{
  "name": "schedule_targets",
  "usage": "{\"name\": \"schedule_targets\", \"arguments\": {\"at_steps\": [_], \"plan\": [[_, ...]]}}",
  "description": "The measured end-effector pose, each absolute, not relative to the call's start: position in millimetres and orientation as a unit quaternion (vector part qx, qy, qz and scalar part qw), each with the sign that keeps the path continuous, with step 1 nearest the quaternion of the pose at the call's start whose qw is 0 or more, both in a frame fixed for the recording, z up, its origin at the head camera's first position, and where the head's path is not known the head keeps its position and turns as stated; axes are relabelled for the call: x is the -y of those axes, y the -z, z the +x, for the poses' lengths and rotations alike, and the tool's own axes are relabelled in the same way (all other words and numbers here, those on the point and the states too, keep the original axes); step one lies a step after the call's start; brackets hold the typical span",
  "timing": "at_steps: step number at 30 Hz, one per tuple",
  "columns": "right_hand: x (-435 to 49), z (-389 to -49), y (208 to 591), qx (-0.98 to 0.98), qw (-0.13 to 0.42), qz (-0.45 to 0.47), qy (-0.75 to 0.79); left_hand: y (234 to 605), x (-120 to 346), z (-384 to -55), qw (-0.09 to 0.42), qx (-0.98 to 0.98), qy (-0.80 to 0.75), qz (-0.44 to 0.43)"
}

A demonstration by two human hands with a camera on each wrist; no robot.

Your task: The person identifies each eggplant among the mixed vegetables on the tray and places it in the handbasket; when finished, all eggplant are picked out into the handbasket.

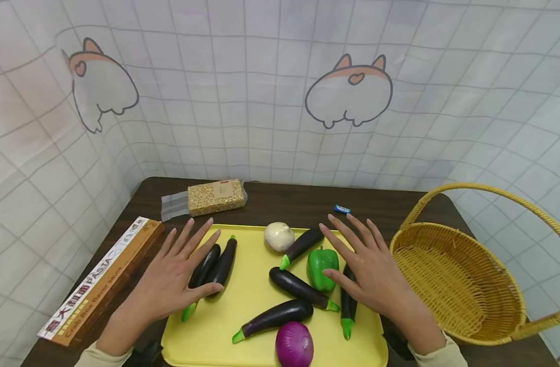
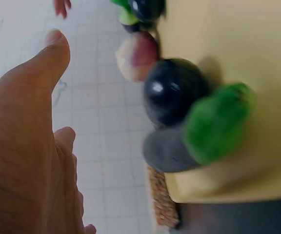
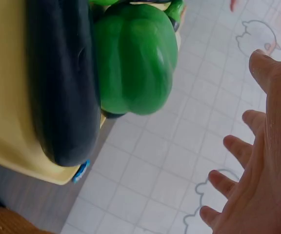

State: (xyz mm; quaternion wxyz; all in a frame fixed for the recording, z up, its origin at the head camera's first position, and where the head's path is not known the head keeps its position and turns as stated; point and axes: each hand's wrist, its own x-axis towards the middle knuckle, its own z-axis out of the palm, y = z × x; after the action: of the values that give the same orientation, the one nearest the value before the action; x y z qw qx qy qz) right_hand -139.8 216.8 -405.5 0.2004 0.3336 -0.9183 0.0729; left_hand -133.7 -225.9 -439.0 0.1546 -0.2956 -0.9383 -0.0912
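Note:
My left hand (image 1: pixel 172 278), palm down with fingers spread, hovers over the left side of a yellow tray (image 1: pixel 243 255). Near it lie two eggplants, one (image 1: pixel 223 265) beside the other (image 1: pixel 204 267), the latter partly hidden by the hand. My right hand (image 1: pixel 372 270) is spread over the tray's right side and holds nothing. Below its thumb is an eggplant (image 1: pixel 348 311), with a green bell pepper (image 1: pixel 323 269) just left of it. More eggplants (image 1: pixel 300 288) lie mid-tray. A white onion (image 1: pixel 279 236) sits at the far edge and a purple onion (image 1: pixel 295 344) at the near one.
A yellow wicker basket (image 1: pixel 459 280) with a tall handle stands right of the tray. At the left lies a long pasta box (image 1: pixel 101 283). Behind the tray are a vacuum-packed bag of kernels (image 1: pixel 217 198) and a small blue packet (image 1: pixel 342 209). A patterned curtain (image 1: pixel 271 102) surrounds the table.

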Motion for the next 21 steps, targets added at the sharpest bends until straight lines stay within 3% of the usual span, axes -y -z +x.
{"name": "schedule_targets", "arguments": {"at_steps": [21], "plan": [[-225,-135,413,0.924,0.192,0.323,-0.073,480,255,-115,0.093,0.955,0.125,-0.252]]}}
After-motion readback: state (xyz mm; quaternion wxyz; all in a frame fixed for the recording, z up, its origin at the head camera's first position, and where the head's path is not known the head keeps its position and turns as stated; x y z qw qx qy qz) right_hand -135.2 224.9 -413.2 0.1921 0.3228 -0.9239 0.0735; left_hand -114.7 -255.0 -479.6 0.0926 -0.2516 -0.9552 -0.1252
